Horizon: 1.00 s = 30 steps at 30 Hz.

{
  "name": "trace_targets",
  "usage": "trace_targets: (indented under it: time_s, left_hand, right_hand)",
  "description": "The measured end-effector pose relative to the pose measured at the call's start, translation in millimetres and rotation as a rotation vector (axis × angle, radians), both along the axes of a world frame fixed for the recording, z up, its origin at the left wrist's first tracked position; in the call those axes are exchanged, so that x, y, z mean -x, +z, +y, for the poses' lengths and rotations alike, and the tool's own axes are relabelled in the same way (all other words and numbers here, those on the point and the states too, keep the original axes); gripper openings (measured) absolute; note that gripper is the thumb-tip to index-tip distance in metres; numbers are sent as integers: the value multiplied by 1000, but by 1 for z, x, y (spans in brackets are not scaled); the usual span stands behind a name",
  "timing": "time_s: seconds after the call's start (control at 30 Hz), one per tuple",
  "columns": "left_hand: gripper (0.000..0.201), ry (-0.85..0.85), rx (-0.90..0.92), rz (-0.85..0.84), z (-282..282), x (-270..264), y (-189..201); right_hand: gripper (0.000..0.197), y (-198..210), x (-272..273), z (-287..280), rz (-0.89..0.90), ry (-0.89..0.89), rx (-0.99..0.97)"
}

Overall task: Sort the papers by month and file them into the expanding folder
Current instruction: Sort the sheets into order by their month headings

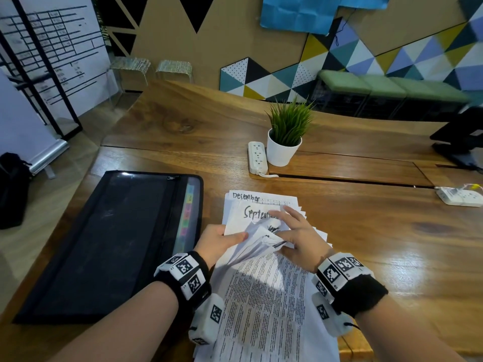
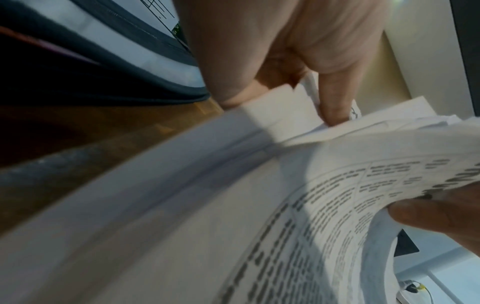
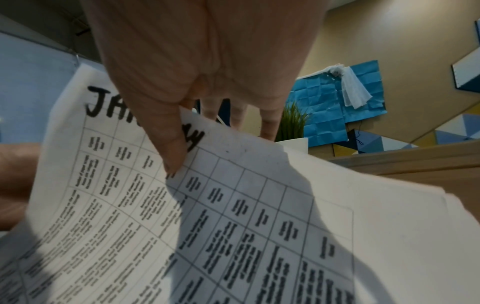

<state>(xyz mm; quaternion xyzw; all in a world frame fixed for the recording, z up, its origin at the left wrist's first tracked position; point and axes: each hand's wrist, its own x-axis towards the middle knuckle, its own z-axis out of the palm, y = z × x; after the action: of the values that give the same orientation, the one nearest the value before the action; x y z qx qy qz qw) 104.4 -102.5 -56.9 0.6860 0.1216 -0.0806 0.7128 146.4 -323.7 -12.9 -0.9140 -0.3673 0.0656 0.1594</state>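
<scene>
White printed papers (image 1: pixel 264 296) lie fanned in a loose stack, top sheets curled up; the closed black expanding folder (image 1: pixel 109 244) lies flat just left.

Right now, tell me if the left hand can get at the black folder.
Probably yes: the folder lies just beside the left hand with nothing between, but that hand grips the papers and must let go first.

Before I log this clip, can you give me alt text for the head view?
Two hands leaf through a stack of papers on a wooden table: the left hand grips lifted sheets, and the right hand pinches a curled page. Handwritten "December" and "Septem" headings show above. A closed black expanding folder lies to the left.
</scene>
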Motion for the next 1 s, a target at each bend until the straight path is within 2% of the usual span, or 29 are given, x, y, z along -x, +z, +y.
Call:
trace_targets:
  time_s: [0.1,0.13,0.2,0.23,0.33,0.43,0.6,0.8,0.9,1.0]
  left_hand:
    - [57,80,50,36,2,-3,-1]
    - [51,112,72,59,4,-5,-1]
    - [14,132,65,74,7,-5,-1]
    - [5,123,43,66,7,-5,0]
    - [24,119,34,21,4,-4,3]
    - [31,106,48,22,-2,-5,5]
    - [26,128,35,35,-4,-3,8]
    - [16,-83,-160,102,11,9,-4]
    - [11,7,-297,88,18,4,-9]
    - [16,150,-301,44,36,-11,4]
  right_hand:
    - [20,1,3,-1,75,-48,-17]
    - [21,1,4,-3,104,-57,-38]
    - [25,1,8,-6,137,-56,-50]
    - [27,0,10,-7,140,-53,-48]
    - [25,-2,11,-10,105,-38,-93]
    - [23,1,10,-9,49,1,-106]
    - [27,1,10,-8,90,-36,-96]
    - [31,0,13,-8,73,-85,-77]
    - [34,2,9,-3,96,-73,-15]
    - [35,6,5,2,81,-62,45]
